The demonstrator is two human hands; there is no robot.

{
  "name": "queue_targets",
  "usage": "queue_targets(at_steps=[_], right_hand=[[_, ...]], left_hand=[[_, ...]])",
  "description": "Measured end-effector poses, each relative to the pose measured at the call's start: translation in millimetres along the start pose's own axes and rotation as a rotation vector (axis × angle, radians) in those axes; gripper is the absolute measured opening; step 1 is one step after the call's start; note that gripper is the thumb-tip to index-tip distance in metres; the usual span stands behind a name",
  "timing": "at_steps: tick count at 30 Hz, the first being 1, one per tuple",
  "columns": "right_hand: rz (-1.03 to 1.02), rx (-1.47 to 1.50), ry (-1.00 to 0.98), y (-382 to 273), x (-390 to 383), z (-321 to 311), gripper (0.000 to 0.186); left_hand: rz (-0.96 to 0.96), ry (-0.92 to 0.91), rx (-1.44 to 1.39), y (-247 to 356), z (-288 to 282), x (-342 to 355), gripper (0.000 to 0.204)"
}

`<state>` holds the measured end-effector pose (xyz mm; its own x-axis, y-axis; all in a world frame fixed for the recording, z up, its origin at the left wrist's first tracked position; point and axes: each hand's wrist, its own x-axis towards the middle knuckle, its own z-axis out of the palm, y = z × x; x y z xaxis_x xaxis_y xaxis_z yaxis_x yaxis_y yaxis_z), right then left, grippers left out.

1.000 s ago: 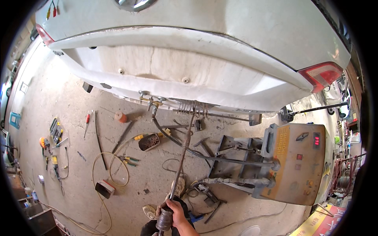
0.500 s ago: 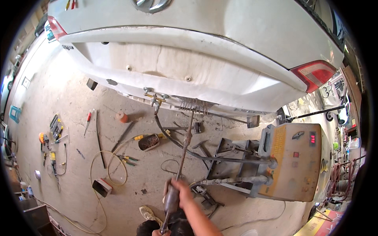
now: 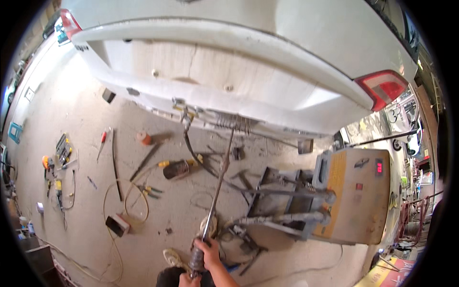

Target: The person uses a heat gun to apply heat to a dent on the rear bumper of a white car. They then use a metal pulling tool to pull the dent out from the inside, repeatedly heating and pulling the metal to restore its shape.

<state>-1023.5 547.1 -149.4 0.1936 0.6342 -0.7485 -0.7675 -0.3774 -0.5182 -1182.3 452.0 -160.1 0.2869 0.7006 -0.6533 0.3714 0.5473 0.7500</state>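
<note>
My right hand (image 3: 209, 253) is wrapped round the dark sliding weight of a slide hammer (image 3: 218, 189), low on its rod. Just below, close to the lower edge, my left hand (image 3: 190, 280) grips the tool's end. The long rod slants up and away to a row of wire loops (image 3: 234, 123) along the lower rear of a white car (image 3: 267, 62); its tip meets them there. To the left of the loops, a brass-coloured clamp (image 3: 187, 115) with a thick dark cable is fixed to the same panel. Blur hides fine detail at the tip.
A yellow-and-grey welding machine (image 3: 356, 196) with thick cables stands at right. Pliers (image 3: 150, 192), a red-handled screwdriver (image 3: 102, 145), a hammer (image 3: 245, 179), an angle grinder (image 3: 179, 168) and an open box (image 3: 119, 225) lie on the floor. A pale hose (image 3: 125, 206) loops among them.
My right hand has come down the rod with the weight, toward my left hand. The whole view has shifted slightly, and the car sits higher in it.
</note>
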Motion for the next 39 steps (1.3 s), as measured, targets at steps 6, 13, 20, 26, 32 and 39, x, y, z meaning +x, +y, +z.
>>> queue_targets(at_steps=[6, 13, 20, 26, 32, 39], right_hand=[[-0.037, -0.106, 0.056, -80.8, 54.7, 17.5, 0.024], [-0.034, -0.088, 0.262, -12.3, 36.7, 2.0, 0.021], [-0.094, -0.150, 0.088, 2.9, -7.2, -20.3, 0.016], [0.025, -0.029, 0.044, 3.4, 0.2, -0.8, 0.016], [0.079, 0.038, 0.093, 23.9, 21.3, 16.2, 0.017], [0.182, -0.042, 0.053, 7.4, 8.8, 58.5, 0.028]], left_hand=[[-0.028, 0.009, -0.052, -4.7, -0.1, -7.1, 0.016], [-0.046, -0.045, 0.067, -24.0, -11.4, 4.0, 0.016], [0.117, 0.032, 0.122, -17.8, 23.5, -1.7, 0.023], [-0.275, -0.078, 0.217, 8.9, -10.6, 4.6, 0.021], [-0.189, 0.010, 0.169, 15.4, -41.3, 13.5, 0.024], [-0.184, 0.081, 0.332, 118.3, -78.8, 44.3, 0.052]])
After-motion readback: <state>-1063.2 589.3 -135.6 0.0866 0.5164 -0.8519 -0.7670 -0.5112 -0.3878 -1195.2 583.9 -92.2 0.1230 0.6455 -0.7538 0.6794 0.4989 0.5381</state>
